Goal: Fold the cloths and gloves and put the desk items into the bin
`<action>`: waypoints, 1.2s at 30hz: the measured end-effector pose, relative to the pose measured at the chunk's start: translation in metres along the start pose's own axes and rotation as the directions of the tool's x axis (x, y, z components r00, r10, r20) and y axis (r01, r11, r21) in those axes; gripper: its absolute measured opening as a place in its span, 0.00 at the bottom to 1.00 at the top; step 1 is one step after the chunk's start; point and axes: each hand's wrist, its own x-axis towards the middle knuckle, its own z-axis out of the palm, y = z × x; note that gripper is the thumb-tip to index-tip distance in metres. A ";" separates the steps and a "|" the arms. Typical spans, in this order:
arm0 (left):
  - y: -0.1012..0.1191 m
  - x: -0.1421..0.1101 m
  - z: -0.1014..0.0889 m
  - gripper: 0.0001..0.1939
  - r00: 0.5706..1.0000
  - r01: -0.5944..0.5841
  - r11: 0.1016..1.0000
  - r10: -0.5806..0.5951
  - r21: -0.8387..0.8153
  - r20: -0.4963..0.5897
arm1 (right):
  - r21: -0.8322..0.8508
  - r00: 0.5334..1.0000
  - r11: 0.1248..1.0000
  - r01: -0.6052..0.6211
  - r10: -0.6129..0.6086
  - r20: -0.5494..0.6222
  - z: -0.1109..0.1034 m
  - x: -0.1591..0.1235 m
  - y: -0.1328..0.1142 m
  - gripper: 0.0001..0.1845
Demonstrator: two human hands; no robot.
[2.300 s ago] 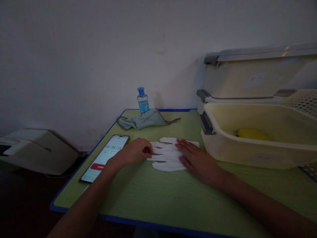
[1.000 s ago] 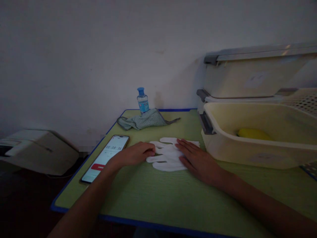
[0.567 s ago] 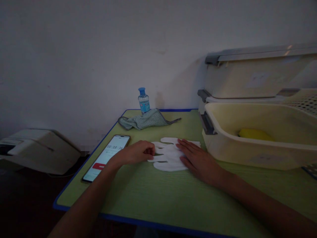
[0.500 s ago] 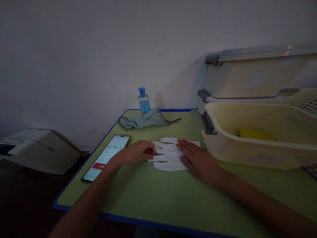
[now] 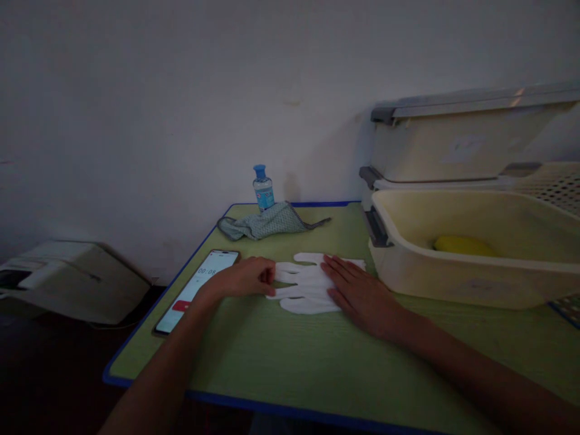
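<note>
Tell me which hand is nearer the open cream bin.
Right. The right hand lies on the white glove, just left of the open cream bin; the left hand is farther left, at the glove's fingertips.

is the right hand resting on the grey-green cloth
No, the right hand lies on the white glove, while the cloth lies farther back, in front of the blue-capped bottle.
</note>
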 end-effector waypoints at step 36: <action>-0.012 0.029 0.011 0.05 0.956 -0.042 0.965 -0.035 -0.257 -0.290 | 0.003 1.000 1.000 0.004 -0.004 0.023 -0.004 0.001 -0.001 0.25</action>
